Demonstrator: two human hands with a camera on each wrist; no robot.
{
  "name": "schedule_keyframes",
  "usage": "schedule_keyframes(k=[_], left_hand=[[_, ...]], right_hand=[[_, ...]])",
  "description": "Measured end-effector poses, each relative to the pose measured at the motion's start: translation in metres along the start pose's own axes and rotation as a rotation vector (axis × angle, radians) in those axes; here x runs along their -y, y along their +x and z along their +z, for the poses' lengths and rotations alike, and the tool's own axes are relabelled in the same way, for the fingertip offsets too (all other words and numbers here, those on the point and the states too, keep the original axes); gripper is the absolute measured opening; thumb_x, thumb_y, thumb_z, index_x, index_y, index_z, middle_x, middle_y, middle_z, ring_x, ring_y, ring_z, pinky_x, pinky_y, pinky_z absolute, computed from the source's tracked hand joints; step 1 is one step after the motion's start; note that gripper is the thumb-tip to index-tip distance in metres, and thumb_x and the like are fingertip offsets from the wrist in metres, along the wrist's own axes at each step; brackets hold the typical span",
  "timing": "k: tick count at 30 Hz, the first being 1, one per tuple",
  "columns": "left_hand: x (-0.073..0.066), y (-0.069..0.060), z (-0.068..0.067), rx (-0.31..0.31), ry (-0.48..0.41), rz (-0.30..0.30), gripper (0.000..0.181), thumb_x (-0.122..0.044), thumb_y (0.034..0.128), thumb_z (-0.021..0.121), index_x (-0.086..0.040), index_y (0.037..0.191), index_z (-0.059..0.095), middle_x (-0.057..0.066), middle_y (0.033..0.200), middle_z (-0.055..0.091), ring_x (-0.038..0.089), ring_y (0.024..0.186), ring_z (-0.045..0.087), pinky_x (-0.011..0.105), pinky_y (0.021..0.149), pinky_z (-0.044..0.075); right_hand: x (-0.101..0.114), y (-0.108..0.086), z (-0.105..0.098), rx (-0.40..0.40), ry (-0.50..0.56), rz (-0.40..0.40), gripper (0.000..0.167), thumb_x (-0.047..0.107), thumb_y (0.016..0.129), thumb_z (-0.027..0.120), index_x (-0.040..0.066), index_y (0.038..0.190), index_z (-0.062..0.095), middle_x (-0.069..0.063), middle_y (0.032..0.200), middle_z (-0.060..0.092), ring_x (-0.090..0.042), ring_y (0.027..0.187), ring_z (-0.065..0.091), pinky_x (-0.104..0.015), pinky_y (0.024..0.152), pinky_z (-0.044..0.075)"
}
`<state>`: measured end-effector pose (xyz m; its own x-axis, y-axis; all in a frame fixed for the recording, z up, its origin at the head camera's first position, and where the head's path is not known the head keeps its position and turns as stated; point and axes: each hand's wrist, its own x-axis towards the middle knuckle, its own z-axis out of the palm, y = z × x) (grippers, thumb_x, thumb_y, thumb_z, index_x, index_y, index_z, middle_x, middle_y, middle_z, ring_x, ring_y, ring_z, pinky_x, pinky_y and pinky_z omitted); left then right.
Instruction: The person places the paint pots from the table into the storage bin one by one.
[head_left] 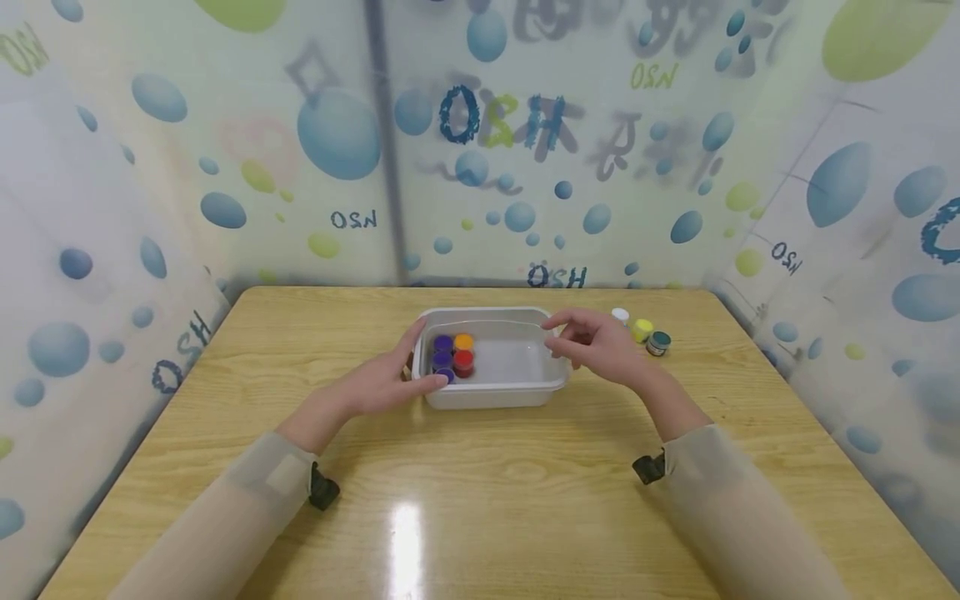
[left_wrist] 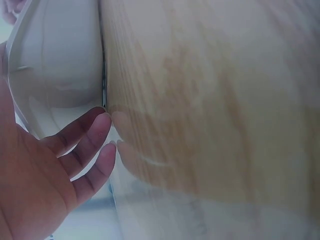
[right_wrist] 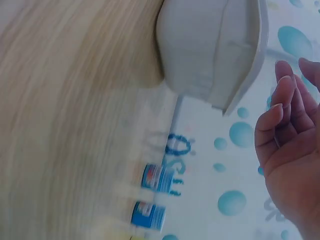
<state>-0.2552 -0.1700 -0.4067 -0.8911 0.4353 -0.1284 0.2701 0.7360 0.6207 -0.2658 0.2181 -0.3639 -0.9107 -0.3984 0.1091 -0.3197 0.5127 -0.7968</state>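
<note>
- The left end of the white tub (head_left: 491, 398) is touched by the left hand (head_left: 378, 385); its thumb is laid over the near rim, and its fingers are spread apart outside, not clamped. Perhaps sliding is stopped that way.
- 5 small jars are lined up inside, by the tub's left edge: 3 purple jars (head_left: 442, 358), then 1 orange jar (head_left: 463, 342) and 1 red jar (head_left: 463, 362), maybe to save room.
- The tub is set near the middle of the desk's (head_left: 480, 483) far edge.
- The right hand (head_left: 600, 343) is held by the tub's right edge; its fingers are loosely bent, thumb apart, nothing seen between.
- 3 jars, white (head_left: 619, 315), yellow (head_left: 642, 329) and dark green (head_left: 657, 342), are placed towards the desk's far right corner, likely for easy reach.
</note>
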Motion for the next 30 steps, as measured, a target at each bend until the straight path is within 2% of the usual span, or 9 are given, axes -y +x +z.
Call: schedule_keyframes(k=[4,10,20,26,30], left_hand=[[0.0,-0.001,0.0,0.004,0.003,-0.004,0.115,-0.078,0.0997,0.06,-0.034,0.177,-0.013,0.022,0.135,0.069,0.027,0.107,0.068,0.046,0.092,0.055],[-0.001,-0.001,-0.001,0.003,0.011,-0.012,0.115,-0.08,0.0992,0.059,-0.034,0.177,-0.013,0.024,0.138,0.068,0.027,0.107,0.068,0.048,0.095,0.055],[0.001,0.002,0.001,0.004,0.009,-0.005,0.115,-0.081,0.0984,0.059,-0.036,0.176,-0.014,0.025,0.146,0.064,0.029,0.11,0.068,0.051,0.098,0.055],[0.003,0.002,0.001,0.001,-0.002,-0.003,0.116,-0.081,0.0983,0.059,-0.036,0.176,-0.014,0.024,0.147,0.063,0.029,0.112,0.067,0.05,0.098,0.055],[0.002,0.001,0.001,0.002,-0.003,-0.008,0.115,-0.081,0.0984,0.059,-0.036,0.176,-0.014,0.023,0.144,0.064,0.028,0.111,0.067,0.049,0.096,0.055]], right_hand=[[-0.013,-0.015,-0.015,-0.017,-0.007,0.003,0.029,0.02,0.107,0.074,0.007,0.133,0.073,-0.015,0.096,0.077,-0.028,0.071,0.066,-0.036,0.067,0.057],[-0.033,-0.035,-0.037,-0.043,-0.03,0.058,0.03,0.025,0.108,0.074,0.011,0.135,0.072,-0.015,0.098,0.077,-0.022,0.073,0.067,-0.036,0.069,0.058],[-0.074,-0.071,-0.082,-0.112,-0.092,0.186,0.044,0.032,0.111,0.068,0.003,0.144,0.064,-0.001,0.098,0.079,-0.025,0.073,0.065,-0.036,0.07,0.056],[-0.102,-0.079,-0.106,-0.144,-0.129,0.274,0.047,0.037,0.112,0.066,0.007,0.148,0.062,0.003,0.098,0.079,-0.028,0.075,0.065,-0.036,0.07,0.056],[-0.114,-0.078,-0.113,-0.141,-0.158,0.31,0.051,0.04,0.112,0.065,0.008,0.151,0.061,-0.002,0.103,0.08,-0.029,0.077,0.067,-0.037,0.07,0.056]])
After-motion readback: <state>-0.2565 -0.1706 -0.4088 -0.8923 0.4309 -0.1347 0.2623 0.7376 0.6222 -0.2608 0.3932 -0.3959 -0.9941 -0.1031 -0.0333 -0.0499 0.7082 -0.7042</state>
